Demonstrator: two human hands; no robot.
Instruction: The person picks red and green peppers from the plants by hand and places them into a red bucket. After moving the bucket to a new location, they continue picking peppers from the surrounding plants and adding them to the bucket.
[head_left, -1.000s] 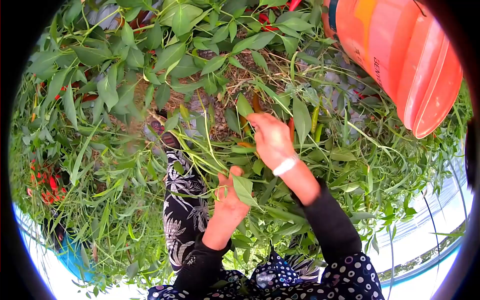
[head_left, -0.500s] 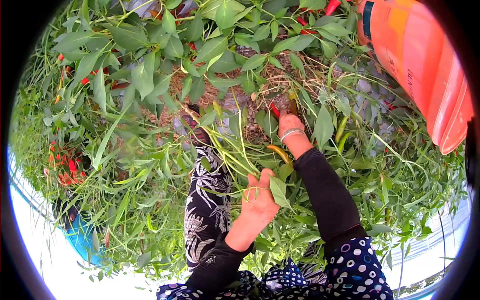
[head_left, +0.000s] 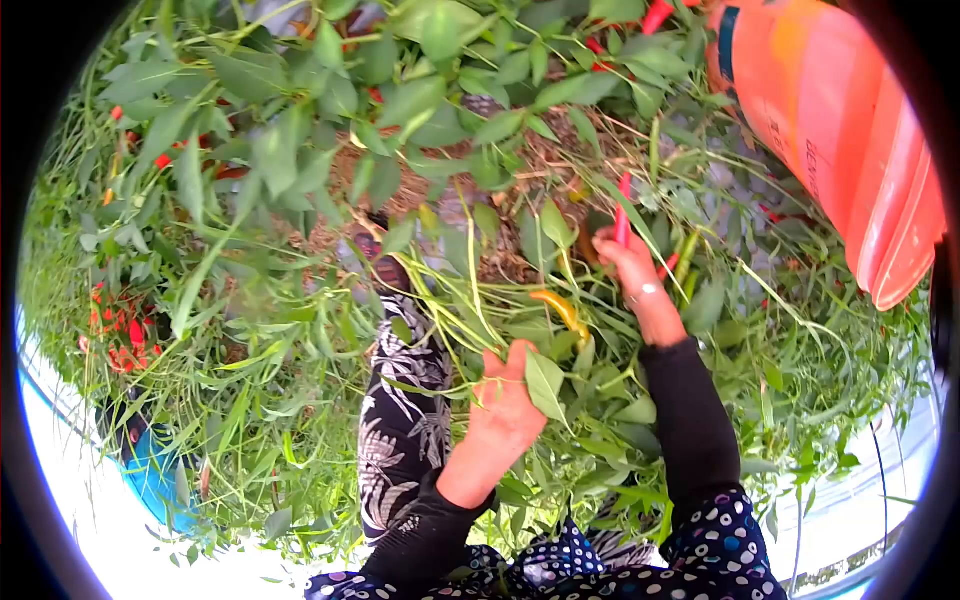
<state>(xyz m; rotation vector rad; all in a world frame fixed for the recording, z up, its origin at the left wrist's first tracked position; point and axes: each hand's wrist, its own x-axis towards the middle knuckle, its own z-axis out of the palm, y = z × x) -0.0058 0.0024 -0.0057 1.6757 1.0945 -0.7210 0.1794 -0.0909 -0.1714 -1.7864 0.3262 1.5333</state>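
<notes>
My left hand (head_left: 507, 408) is closed around several green stems (head_left: 452, 312) of a chili plant, pulling them in a bunch towards me. A broad leaf (head_left: 545, 385) hangs beside its fingers. To the right and farther forward, my right hand (head_left: 634, 272) grips a long red chili pepper (head_left: 623, 212) that points away from me. An orange-yellow chili (head_left: 562, 312) hangs between the two hands. Just right of my right hand, a green chili (head_left: 686, 257) shows among the leaves. A bracelet is on my right wrist.
A large orange-red plastic bag or container (head_left: 825, 140) stands at the upper right. More red chilies lie in a heap (head_left: 125, 330) at the left, near a blue object (head_left: 158, 478). My leg in patterned trousers (head_left: 405, 430) extends between the plants. Dense foliage surrounds the hands.
My right hand has drawn back to the right from among the leaves, and a red chili now stands out from its fingers. My left hand keeps its hold on the stems.
</notes>
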